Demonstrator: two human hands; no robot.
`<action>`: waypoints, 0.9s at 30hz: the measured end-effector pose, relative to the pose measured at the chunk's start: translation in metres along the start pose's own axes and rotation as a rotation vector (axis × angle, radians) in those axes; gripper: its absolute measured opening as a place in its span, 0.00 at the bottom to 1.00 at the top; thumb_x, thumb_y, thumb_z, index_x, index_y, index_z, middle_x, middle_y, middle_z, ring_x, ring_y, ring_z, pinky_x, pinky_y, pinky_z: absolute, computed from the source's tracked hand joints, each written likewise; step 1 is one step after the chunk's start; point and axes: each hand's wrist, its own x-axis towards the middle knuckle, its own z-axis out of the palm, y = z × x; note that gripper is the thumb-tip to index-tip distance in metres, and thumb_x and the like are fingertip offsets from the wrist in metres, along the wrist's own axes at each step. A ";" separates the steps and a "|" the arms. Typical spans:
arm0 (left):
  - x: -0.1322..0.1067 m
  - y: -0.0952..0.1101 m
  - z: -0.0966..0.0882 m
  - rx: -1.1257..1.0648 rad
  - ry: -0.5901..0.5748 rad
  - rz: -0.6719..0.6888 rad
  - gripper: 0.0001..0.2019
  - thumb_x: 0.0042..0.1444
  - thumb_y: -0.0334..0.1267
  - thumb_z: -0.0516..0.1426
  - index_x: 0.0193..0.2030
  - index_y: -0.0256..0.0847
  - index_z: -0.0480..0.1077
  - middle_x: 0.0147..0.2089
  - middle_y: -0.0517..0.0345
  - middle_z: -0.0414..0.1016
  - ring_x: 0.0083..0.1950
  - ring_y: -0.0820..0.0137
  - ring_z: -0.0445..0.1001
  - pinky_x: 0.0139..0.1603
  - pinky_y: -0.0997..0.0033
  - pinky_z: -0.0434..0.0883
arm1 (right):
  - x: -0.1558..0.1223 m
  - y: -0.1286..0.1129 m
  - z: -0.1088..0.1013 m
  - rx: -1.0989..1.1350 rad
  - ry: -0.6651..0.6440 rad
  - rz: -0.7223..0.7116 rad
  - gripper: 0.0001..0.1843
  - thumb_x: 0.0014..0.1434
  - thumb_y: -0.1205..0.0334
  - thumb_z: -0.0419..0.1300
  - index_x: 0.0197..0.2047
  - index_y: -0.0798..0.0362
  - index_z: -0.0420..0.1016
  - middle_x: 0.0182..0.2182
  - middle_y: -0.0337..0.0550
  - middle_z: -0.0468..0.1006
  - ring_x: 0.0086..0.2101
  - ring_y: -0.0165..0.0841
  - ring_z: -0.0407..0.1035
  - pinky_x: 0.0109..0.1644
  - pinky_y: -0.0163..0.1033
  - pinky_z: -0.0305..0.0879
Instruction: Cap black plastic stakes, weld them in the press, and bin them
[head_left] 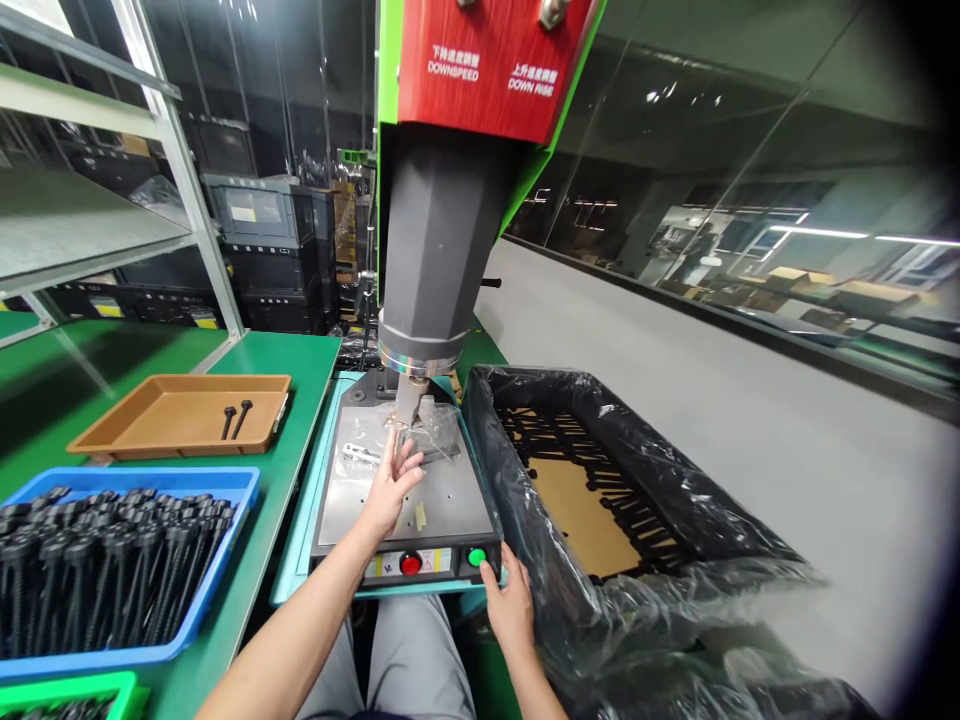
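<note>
Green workbench [300, 360], left hand [391, 492] on press plate [450, 500], right hand [511, 608] at green button [477, 556], both grips open, lined box [517, 500] beside

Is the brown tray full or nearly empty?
Nearly empty: the brown tray holds just two black bolts; the rest of its floor is bare.

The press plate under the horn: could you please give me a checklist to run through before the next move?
1. Left hand clear of the horn: not ok, its fingertips lie on the plate just below it.
2. Right hand at the green button: ok, one fingertip at its edge.
3. Seating under the horn: cannot tell, clear film blurs it.
4. Red button uncovered: ok.
5. Blue bin stocked with black parts: ok.
</note>
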 end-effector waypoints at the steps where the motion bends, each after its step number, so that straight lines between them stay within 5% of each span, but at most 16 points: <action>1: 0.002 0.002 0.000 -0.020 0.004 -0.020 0.48 0.51 0.42 0.63 0.71 0.58 0.36 0.70 0.44 0.53 0.63 0.57 0.65 0.59 0.54 0.66 | -0.001 -0.010 -0.001 0.013 0.013 -0.007 0.29 0.55 0.44 0.57 0.54 0.54 0.72 0.49 0.57 0.72 0.49 0.48 0.69 0.53 0.51 0.66; 4: 0.004 0.007 0.001 0.004 0.044 -0.022 0.46 0.51 0.43 0.64 0.71 0.57 0.41 0.71 0.45 0.49 0.63 0.56 0.65 0.59 0.55 0.66 | -0.001 -0.046 0.004 0.145 -0.027 -0.035 0.25 0.59 0.48 0.54 0.52 0.56 0.72 0.47 0.56 0.72 0.46 0.44 0.70 0.50 0.48 0.68; 9: 0.005 0.008 -0.003 0.106 0.124 0.035 0.38 0.49 0.43 0.65 0.66 0.51 0.56 0.72 0.47 0.48 0.64 0.56 0.63 0.60 0.56 0.65 | 0.010 -0.108 0.037 0.365 -0.305 -0.033 0.23 0.59 0.50 0.55 0.50 0.57 0.73 0.39 0.51 0.79 0.38 0.39 0.74 0.44 0.43 0.71; 16: 0.006 0.010 -0.009 0.177 0.093 0.070 0.35 0.51 0.42 0.63 0.65 0.45 0.57 0.71 0.45 0.51 0.64 0.58 0.63 0.60 0.57 0.65 | 0.049 -0.179 0.092 0.440 -0.628 -0.235 0.18 0.60 0.55 0.55 0.50 0.52 0.74 0.32 0.40 0.79 0.32 0.35 0.72 0.39 0.40 0.69; 22: 0.006 0.016 -0.010 0.152 0.079 0.084 0.35 0.50 0.41 0.63 0.64 0.42 0.59 0.70 0.43 0.52 0.66 0.55 0.61 0.63 0.53 0.62 | 0.091 -0.212 0.114 0.269 -0.221 -0.264 0.22 0.60 0.57 0.51 0.56 0.54 0.70 0.37 0.46 0.73 0.38 0.37 0.70 0.47 0.44 0.66; 27: 0.008 0.024 -0.011 0.171 0.051 0.064 0.33 0.50 0.40 0.63 0.63 0.41 0.60 0.70 0.43 0.54 0.67 0.55 0.59 0.64 0.51 0.61 | 0.118 -0.225 0.123 0.135 -0.082 -0.377 0.23 0.58 0.56 0.56 0.55 0.55 0.72 0.48 0.54 0.67 0.51 0.44 0.63 0.57 0.48 0.59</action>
